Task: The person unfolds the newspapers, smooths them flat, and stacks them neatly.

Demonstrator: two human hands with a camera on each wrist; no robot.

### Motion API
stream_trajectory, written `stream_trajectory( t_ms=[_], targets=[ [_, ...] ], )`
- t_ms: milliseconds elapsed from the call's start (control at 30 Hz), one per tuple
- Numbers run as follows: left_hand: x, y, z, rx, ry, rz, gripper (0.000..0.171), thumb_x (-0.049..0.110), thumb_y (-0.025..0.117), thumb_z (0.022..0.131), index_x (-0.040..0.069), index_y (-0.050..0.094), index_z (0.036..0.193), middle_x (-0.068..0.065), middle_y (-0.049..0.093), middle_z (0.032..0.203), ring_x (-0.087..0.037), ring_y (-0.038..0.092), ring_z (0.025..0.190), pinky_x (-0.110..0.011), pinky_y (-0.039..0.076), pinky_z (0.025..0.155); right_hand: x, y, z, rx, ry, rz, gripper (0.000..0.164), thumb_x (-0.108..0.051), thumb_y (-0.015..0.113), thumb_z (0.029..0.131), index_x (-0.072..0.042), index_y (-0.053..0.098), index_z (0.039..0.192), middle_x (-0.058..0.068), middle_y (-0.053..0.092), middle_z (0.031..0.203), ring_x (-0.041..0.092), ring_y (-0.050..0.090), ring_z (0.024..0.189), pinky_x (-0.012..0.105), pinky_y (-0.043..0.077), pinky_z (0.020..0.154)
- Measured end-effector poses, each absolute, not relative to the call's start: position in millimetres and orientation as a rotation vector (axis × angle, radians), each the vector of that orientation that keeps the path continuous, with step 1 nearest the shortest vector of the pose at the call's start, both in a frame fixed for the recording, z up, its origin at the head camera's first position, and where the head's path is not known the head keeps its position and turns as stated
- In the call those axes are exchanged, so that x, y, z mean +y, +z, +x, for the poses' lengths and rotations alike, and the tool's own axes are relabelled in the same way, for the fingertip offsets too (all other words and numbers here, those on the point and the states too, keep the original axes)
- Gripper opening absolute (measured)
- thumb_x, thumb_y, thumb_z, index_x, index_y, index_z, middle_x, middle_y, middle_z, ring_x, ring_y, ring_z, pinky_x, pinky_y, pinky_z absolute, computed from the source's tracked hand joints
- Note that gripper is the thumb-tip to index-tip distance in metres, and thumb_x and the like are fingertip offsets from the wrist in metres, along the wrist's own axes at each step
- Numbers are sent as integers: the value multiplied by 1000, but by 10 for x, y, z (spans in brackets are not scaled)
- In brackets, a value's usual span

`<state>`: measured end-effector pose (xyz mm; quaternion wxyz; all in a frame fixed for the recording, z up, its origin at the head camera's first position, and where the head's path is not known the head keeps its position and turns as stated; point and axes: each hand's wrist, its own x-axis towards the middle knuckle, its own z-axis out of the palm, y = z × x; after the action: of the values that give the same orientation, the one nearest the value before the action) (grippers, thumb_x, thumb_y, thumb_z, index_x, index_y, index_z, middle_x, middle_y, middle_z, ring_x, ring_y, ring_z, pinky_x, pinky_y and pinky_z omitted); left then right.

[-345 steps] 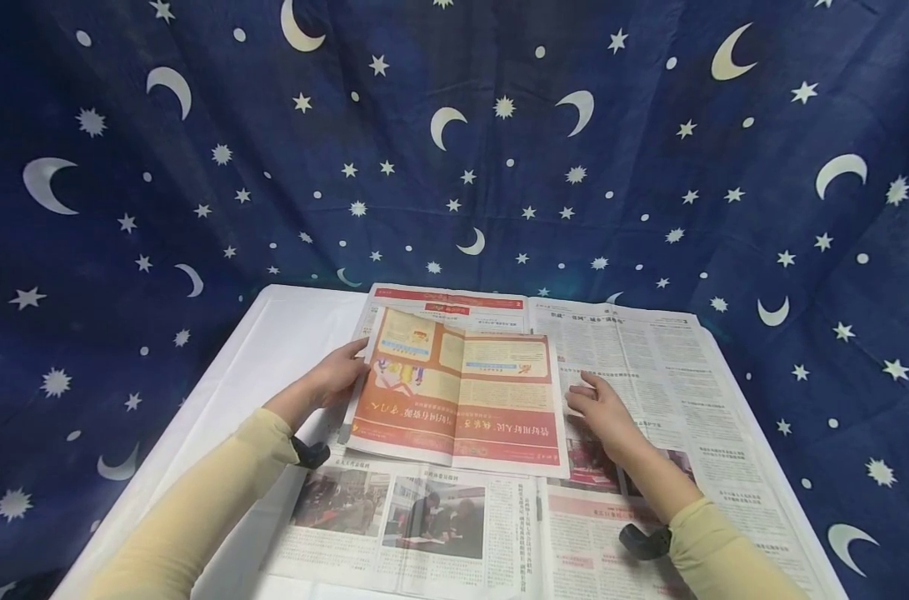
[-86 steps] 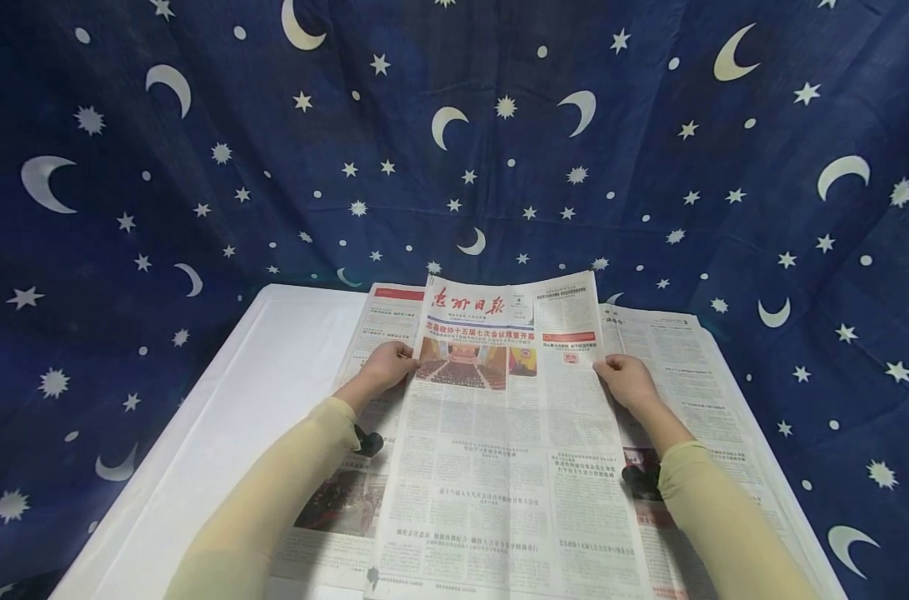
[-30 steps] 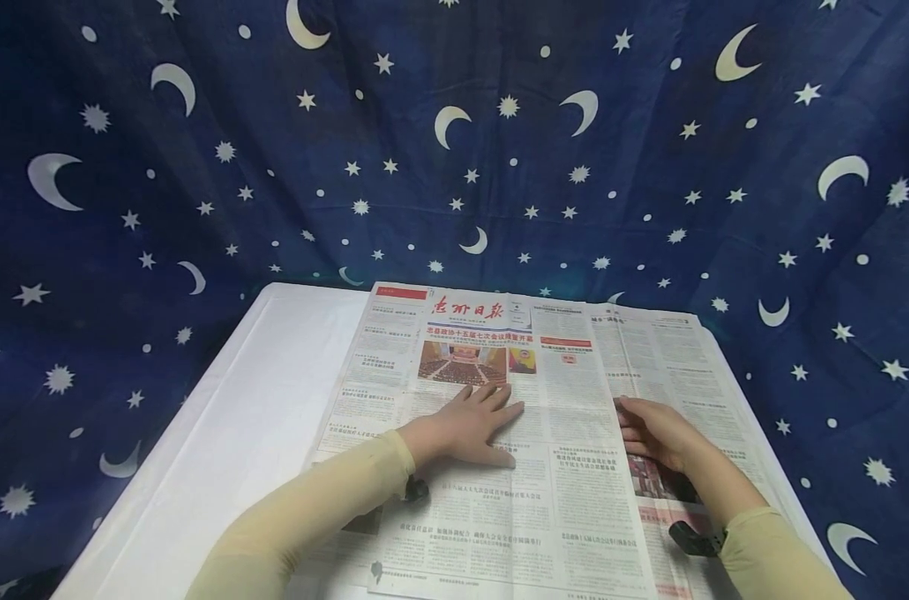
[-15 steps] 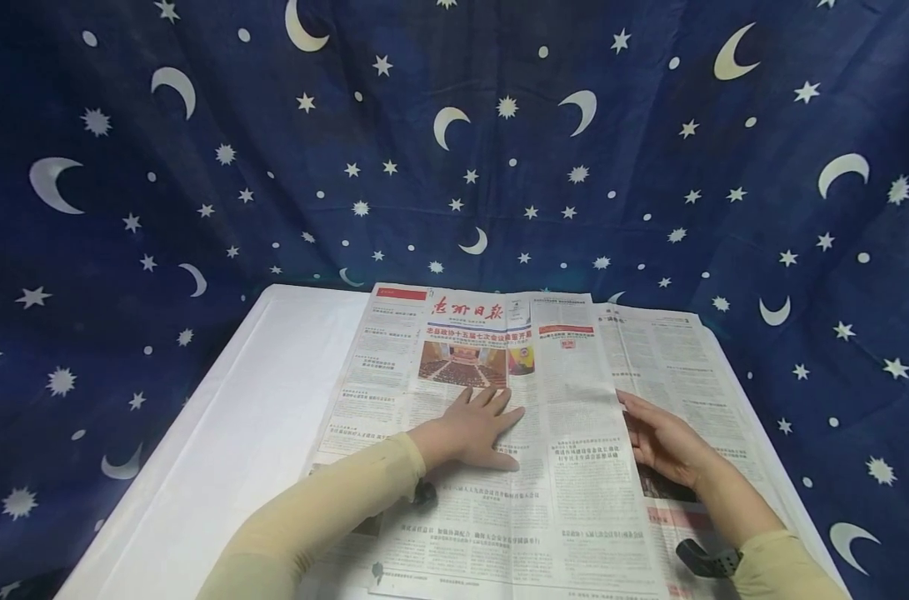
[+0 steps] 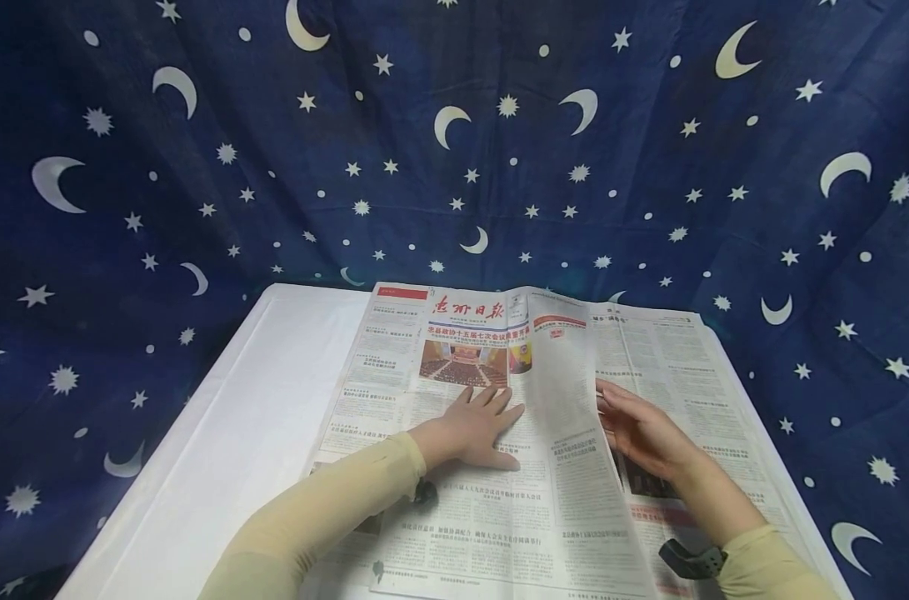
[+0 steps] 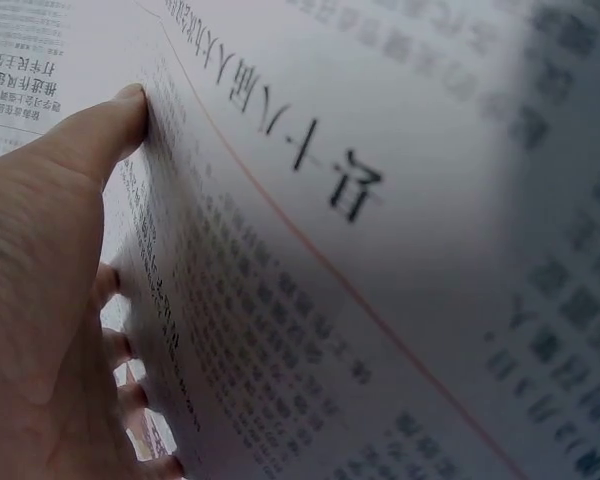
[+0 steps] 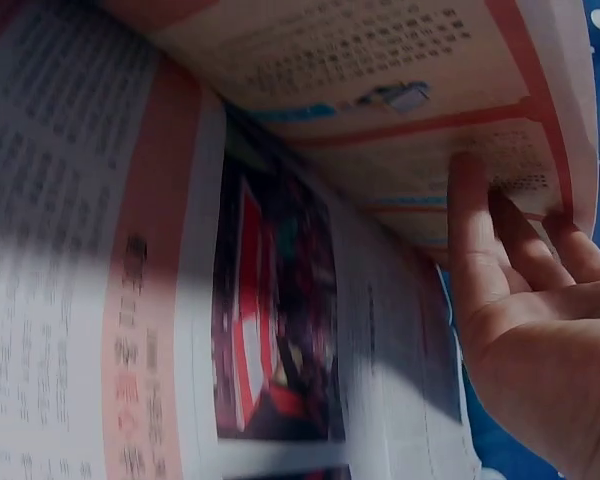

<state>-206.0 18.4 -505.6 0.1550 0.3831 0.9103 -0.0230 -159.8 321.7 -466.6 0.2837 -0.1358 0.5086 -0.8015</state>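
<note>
A newspaper [image 5: 461, 500] with a red masthead and a photo of a hall lies upright to me on the table. My left hand [image 5: 475, 429] rests flat on its middle, fingers spread; the left wrist view shows the thumb [image 6: 120, 125] on the print. My right hand [image 5: 649, 429] is at its right edge, fingers beneath the raised right part [image 5: 566, 400], which bows up and leftward. In the right wrist view, those fingers [image 7: 472, 230] touch the sheet's underside [image 7: 380, 150], printed with orange-red borders.
Another spread newspaper [image 5: 667, 367] lies underneath, showing at left and right, with a dark red photo [image 7: 275, 310]. The white table [image 5: 222, 467] extends to the left. A dark blue curtain [image 5: 394, 100] with moons and stars hangs behind.
Earlier, a smaller folded newspaper with orange-red pages lay there; both hands then held the opened sheet by its sides. Since then my left hand settled on it, and my right hand has lifted its right edge leftward.
</note>
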Motion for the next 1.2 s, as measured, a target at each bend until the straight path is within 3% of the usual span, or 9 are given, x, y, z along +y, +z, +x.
stream_trajectory(
  t_ms=[167, 400, 600, 933, 1200],
  targets=[
    [190, -5054, -2060, 2608, -70, 1094, 99, 85, 44, 87, 31, 15, 166, -4, 7, 172, -28, 5, 157, -57, 12, 123, 3077, -4630, -1577, 1587, -2073, -313, 52, -12, 34, 112, -7, 24, 162, 10, 53, 149, 25, 57, 131, 42, 50, 103],
    [198, -5026, -2050, 2606, -80, 1092, 99, 85, 44, 88, 31, 16, 166, -4, 8, 172, -28, 6, 157, -56, 12, 124, 2949, -4643, -1545, 1686, -2004, -332, 67, -5, 49, 105, -8, 19, 164, 20, 32, 162, 30, 51, 135, 43, 48, 105],
    [201, -4998, -2043, 2611, -92, 1099, 98, 84, 44, 88, 31, 17, 166, -4, 9, 172, -28, 7, 157, -56, 13, 123, 2867, -4651, -1531, 1677, -1997, -367, 70, -5, 52, 104, -7, 16, 164, 25, 21, 165, 34, 48, 138, 48, 49, 104],
    [194, -5009, -2053, 2624, -108, 1110, 99, 86, 42, 87, 31, 17, 166, -4, 10, 172, -28, 8, 157, -56, 15, 123, 2804, -4666, -1538, 1704, -2003, -378, 72, -4, 54, 103, -7, 16, 164, 26, 20, 165, 33, 47, 138, 45, 50, 104],
    [186, -4997, -2045, 2627, -125, 1117, 98, 85, 43, 88, 31, 18, 166, -4, 11, 171, -28, 10, 157, -56, 17, 123, 2769, -4685, -1519, 1716, -2021, -287, 66, -6, 48, 104, -12, 20, 164, 21, 30, 163, 29, 50, 134, 47, 44, 105]
  ],
)
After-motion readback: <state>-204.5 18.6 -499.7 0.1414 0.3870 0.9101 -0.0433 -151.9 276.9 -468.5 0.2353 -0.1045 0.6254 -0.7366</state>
